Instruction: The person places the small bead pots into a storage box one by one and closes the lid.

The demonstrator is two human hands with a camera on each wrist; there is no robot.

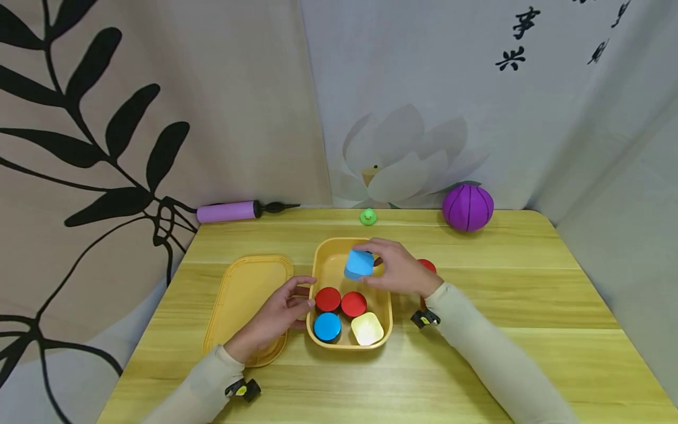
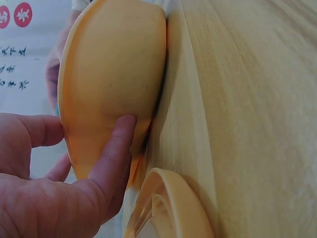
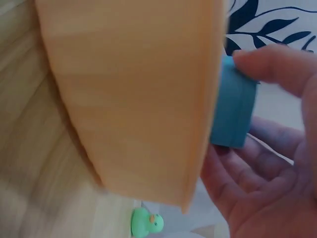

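Near side of the tub [image 1: 332, 265]: round blue block [image 1: 327, 327] and square yellow block [image 1: 367, 328] side by side, two round red blocks [image 1: 354, 304] just beyond them. Left hand [image 1: 283, 306] at the tub's left side, fingers apart, tips touching rim and outer wall, gripping nothing; appears to steady. Lid [image 1: 246, 306] lies on the table [image 1: 535, 282] to the left, partly behind that hand. Right hand [image 1: 399, 268] pinches a square blue block [image 1: 359, 264], thumb against fingers, over the tub's far half; right wrist view shows it standing above the rim. Step in hand, as I judge it: shifting this block in or out of the tub; direction cannot be told. Next move likely calls for a firm pinch, tub kept steady, rim and neighbours cleared. Something red [image 1: 426, 265] beyond the right wrist, mostly hidden. Far edge: purple pump [image 1: 228, 212], green duck [image 1: 368, 217], purple lantern [image 1: 468, 207].
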